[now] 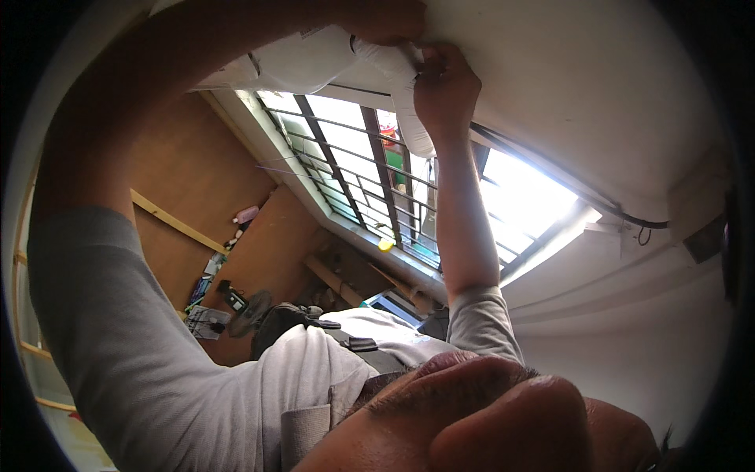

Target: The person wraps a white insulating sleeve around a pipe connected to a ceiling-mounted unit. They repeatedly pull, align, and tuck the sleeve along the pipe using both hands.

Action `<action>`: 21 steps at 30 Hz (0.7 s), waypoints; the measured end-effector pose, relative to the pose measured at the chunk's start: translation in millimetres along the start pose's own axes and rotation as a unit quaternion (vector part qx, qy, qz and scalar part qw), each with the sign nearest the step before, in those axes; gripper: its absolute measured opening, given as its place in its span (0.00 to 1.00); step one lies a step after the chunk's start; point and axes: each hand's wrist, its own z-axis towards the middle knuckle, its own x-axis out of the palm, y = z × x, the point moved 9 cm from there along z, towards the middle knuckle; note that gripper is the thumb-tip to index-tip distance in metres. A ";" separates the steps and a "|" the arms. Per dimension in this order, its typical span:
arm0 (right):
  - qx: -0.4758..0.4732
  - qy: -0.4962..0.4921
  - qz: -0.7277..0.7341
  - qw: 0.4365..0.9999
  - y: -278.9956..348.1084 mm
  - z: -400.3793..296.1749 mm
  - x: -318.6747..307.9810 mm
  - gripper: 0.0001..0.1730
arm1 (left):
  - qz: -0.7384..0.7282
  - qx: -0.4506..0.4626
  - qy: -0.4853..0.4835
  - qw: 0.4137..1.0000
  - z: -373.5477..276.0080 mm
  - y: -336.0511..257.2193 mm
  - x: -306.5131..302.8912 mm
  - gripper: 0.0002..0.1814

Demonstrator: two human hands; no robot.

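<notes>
My left hand (386, 20) is raised at the top, dark and blurred, against the upper end of a white wrapped tube (407, 103). What its fingers hold cannot be made out. Just below and to the right, my right hand (446, 85) is closed on part of the white wrapping, its fingertips beside those of my left hand. The tube bends and hangs down behind my right hand and wrist, in front of the window. Left of the tube is a smooth white object (301, 62) with a rounded edge, partly hidden by my left forearm.
A barred window (354, 159) stands behind my arms, with a yellow item (386, 244) at its sill. A dark cable (613, 209) runs along the pale wall at right. Wooden panels (194, 147), a fan (250, 312) and small items on a ledge (212, 265) lie left.
</notes>
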 end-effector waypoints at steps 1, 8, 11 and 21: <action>-0.008 0.013 -0.010 1.000 1.0 -0.2 1.3 0.08 | 0.010 -0.013 0.038 0.999 1.2 4.9 2.4 0.10; -0.041 0.078 -0.115 0.989 1.3 6.5 5.6 0.09 | -0.016 -0.024 0.073 0.997 -1.4 20.6 13.3 0.13; -0.055 0.054 -0.146 0.986 4.8 14.7 5.4 0.08 | 0.040 0.055 -0.019 0.997 -0.7 11.0 4.5 0.12; -0.156 -0.017 -0.209 0.965 40.0 -21.3 8.2 0.09 | 0.064 0.022 0.052 0.996 -15.0 8.9 11.8 0.11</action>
